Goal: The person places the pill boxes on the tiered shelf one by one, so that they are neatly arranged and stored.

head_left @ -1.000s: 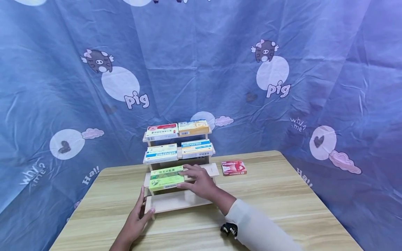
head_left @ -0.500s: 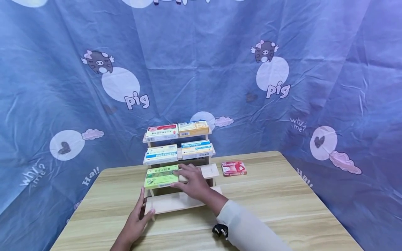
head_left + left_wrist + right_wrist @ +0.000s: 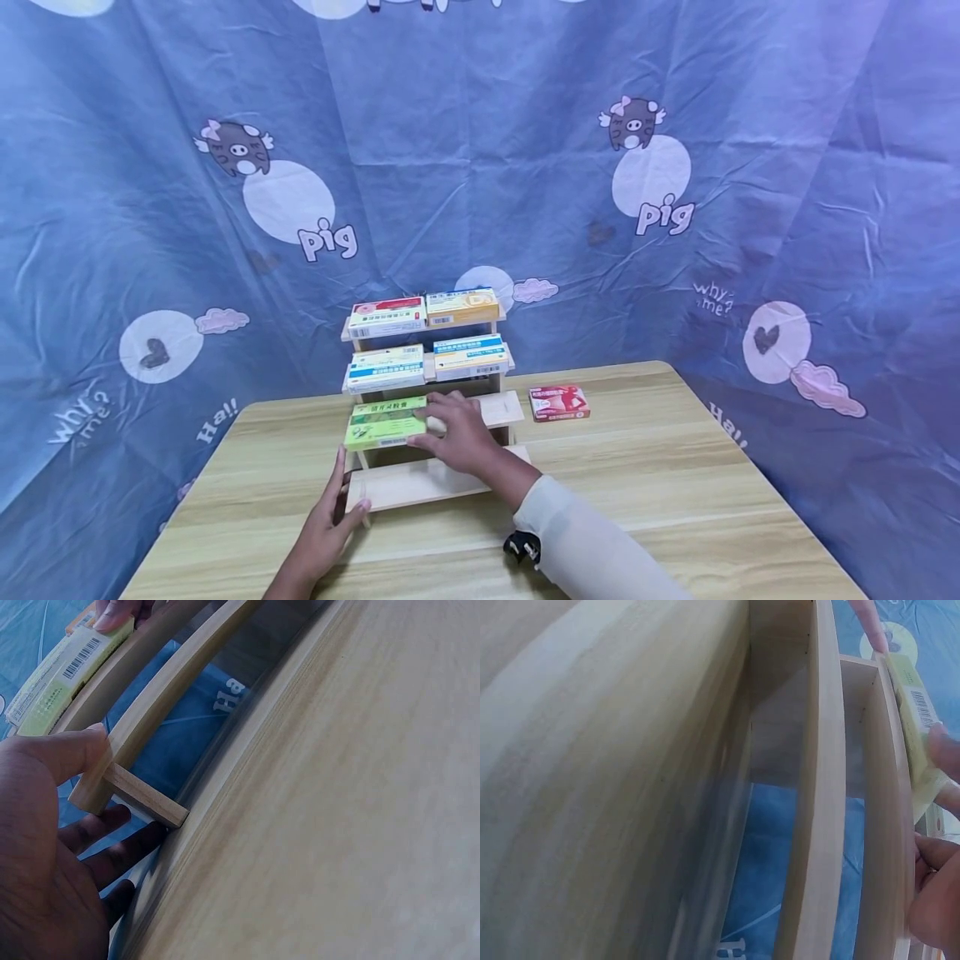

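A light wooden stepped rack stands on the table, its tiers rising toward the back. My left hand grips the left end of the lowest tier; in the left wrist view the thumb lies on top of the shelf end, the other fingers below and beside it. On the left part of the second tier from the bottom lies a green medicine box. My right hand holds that box by its right end, thumb at the front edge and fingers over the top. In the right wrist view the box lies along the shelf edge.
The upper tiers bear a red-and-white box, a yellow-and-white box and two blue-and-white boxes, left and right. A red box lies on the wooden table right of the rack. A blue patterned cloth hangs behind.
The right hand has shifted the green medicine box left along its tier, up to the left end, and both have since stayed nearly still. The left hand has kept its place on the rack.
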`<control>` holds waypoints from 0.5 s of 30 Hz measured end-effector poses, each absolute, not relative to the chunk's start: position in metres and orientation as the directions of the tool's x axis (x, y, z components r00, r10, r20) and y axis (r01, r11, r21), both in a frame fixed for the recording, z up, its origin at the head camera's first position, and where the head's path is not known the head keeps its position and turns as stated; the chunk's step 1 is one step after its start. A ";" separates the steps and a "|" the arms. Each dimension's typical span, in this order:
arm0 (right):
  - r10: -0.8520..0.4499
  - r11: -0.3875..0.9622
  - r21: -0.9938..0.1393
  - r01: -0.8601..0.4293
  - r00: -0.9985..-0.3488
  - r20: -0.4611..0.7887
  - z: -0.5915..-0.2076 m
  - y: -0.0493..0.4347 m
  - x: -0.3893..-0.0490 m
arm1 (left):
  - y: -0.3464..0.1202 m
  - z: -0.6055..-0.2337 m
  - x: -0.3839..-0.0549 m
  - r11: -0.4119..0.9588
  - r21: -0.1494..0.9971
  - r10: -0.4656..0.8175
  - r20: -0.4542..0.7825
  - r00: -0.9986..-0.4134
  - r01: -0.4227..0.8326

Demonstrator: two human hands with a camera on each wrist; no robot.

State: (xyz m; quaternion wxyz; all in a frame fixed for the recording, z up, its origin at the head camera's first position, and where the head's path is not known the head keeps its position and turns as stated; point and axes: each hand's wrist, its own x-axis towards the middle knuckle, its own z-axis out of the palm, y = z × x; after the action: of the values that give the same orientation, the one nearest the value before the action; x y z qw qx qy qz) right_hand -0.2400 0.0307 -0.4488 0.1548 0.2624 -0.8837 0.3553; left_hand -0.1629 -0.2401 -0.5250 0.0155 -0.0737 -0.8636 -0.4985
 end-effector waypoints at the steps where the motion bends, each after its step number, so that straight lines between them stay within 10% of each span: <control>1: -0.355 0.613 -0.546 -0.571 -0.817 0.455 -0.449 0.031 -0.241 | -0.240 -0.525 -0.163 0.494 0.857 0.112 0.102 -0.988 0.144; 15: -0.387 0.633 -0.554 -0.540 -0.841 0.378 -0.443 0.032 -0.244 | -0.240 -0.524 -0.162 0.494 0.860 0.103 0.086 -0.991 0.126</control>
State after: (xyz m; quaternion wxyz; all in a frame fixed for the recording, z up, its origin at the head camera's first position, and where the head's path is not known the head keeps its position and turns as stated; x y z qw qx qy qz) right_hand -0.2443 0.0319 -0.4429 0.1125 0.2585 -0.8966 0.3416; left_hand -0.1624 -0.2395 -0.5239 0.0116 -0.0662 -0.8642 -0.4986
